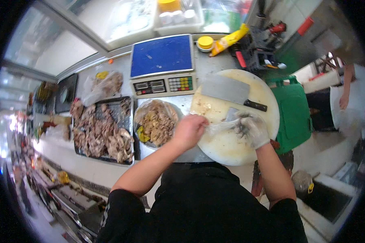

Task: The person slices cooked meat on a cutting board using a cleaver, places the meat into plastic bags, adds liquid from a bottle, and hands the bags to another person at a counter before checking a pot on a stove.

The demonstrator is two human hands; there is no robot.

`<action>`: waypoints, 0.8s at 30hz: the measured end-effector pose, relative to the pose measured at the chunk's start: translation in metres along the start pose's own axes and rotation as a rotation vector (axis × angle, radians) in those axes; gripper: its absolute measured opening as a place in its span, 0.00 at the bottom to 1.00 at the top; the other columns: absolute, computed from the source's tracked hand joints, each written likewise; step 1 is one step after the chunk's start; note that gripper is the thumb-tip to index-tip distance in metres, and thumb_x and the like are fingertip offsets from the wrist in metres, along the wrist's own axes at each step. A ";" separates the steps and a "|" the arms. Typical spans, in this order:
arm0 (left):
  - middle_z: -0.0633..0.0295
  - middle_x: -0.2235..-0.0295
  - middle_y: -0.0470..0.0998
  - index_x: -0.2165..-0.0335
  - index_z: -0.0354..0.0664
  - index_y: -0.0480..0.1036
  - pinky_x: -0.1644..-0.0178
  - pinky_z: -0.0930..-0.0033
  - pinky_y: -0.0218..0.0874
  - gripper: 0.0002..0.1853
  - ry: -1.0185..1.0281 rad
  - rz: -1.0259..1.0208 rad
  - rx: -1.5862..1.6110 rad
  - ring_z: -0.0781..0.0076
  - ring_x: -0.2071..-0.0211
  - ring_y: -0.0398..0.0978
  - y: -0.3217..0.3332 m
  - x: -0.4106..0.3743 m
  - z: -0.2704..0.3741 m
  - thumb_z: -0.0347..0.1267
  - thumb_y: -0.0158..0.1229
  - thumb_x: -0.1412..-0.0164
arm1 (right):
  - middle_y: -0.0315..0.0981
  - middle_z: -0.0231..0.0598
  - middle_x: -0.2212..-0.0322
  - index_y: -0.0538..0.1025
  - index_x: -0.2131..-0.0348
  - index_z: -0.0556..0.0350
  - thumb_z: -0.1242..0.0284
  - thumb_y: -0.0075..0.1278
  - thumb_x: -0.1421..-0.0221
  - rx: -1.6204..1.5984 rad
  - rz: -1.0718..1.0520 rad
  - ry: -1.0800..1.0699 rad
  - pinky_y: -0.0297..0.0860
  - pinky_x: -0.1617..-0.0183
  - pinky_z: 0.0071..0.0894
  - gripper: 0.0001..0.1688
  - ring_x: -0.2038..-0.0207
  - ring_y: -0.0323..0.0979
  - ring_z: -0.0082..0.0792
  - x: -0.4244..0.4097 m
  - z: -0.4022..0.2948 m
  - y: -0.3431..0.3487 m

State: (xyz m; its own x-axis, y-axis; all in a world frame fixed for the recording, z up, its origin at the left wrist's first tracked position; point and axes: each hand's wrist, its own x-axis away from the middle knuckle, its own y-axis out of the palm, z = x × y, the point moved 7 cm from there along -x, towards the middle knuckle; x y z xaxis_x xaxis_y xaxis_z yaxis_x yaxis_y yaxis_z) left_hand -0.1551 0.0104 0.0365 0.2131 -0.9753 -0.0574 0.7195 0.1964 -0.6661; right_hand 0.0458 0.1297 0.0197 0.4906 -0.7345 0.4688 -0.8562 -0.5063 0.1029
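Observation:
Above a round cutting board [231, 152], my left hand [191, 129] is closed on one end of a stretched clear plastic glove or film [219, 127]. My right hand [252, 129] wears a clear disposable glove over what looks like a dark-palmed glove, and its fingers hold the other end. On the board lie a wide cleaver [226, 88] with a black handle and a smaller metal blade [231, 114], partly hidden by my right hand. Left of my left hand, a plastic-lined bowl holds chopped cooked meat [158, 123]. Large pieces of cooked meat [99, 132] fill much of a dark tray.
A blue-topped weighing scale [161, 56] stands behind the bowl. Behind the tray sits a plastic bag of meat [105, 86]. A green lidded bin [293, 117] adjoins the board's right side. At far right stands a person [348, 97]. A yellow packet [229, 41] lies at the back.

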 end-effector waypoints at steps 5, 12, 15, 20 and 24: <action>0.61 0.67 0.75 0.66 0.39 0.72 0.63 0.66 0.68 0.08 -0.442 0.048 0.783 0.72 0.66 0.76 0.058 -0.008 -0.004 0.24 0.60 0.48 | 0.73 0.42 0.61 0.73 0.57 0.61 0.78 0.52 0.51 0.520 -0.053 -0.735 0.71 0.59 0.32 0.18 0.62 0.74 0.34 0.027 -0.013 0.043; 0.60 0.71 0.76 0.71 0.44 0.76 0.60 0.61 0.64 0.12 0.136 0.443 -0.129 0.56 0.66 0.73 -0.090 0.056 -0.006 0.22 0.62 0.60 | 0.76 0.43 0.70 0.73 0.59 0.67 0.84 0.56 0.51 0.280 -0.433 -0.168 0.72 0.72 0.27 0.17 0.73 0.75 0.29 0.019 0.039 0.122; 0.60 0.70 0.75 0.71 0.44 0.76 0.60 0.60 0.63 0.14 -0.027 0.943 -0.426 0.56 0.65 0.71 -0.210 0.126 -0.051 0.18 0.61 0.61 | 0.76 0.39 0.72 0.75 0.60 0.67 0.83 0.53 0.49 0.251 -0.321 -0.241 0.69 0.71 0.22 0.13 0.76 0.71 0.23 0.019 0.036 0.141; 0.60 0.61 0.78 0.65 0.44 0.78 0.38 0.42 0.47 0.14 -0.183 -0.148 -1.126 0.54 0.48 0.68 -0.131 0.247 -0.214 0.38 0.52 0.43 | 0.74 0.34 0.74 0.75 0.59 0.65 0.82 0.51 0.46 0.293 -0.377 -0.080 0.68 0.73 0.20 0.13 0.76 0.71 0.20 0.032 0.046 0.183; 0.60 0.65 0.78 0.67 0.45 0.78 0.38 0.38 0.43 0.14 -0.350 -0.058 -0.732 0.57 0.49 0.68 -0.153 0.242 -0.193 0.42 0.55 0.43 | 0.75 0.38 0.72 0.74 0.59 0.65 0.80 0.52 0.45 0.318 -0.372 -0.111 0.69 0.72 0.22 0.12 0.74 0.72 0.24 0.043 0.040 0.210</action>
State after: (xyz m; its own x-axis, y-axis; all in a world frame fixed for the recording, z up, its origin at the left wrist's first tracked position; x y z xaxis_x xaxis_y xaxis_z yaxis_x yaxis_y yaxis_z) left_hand -0.3407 -0.2755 -0.0192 0.4700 -0.8703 0.1470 0.1466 -0.0873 -0.9853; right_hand -0.1065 -0.0262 0.0267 0.7826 -0.5127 0.3530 -0.5363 -0.8433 -0.0356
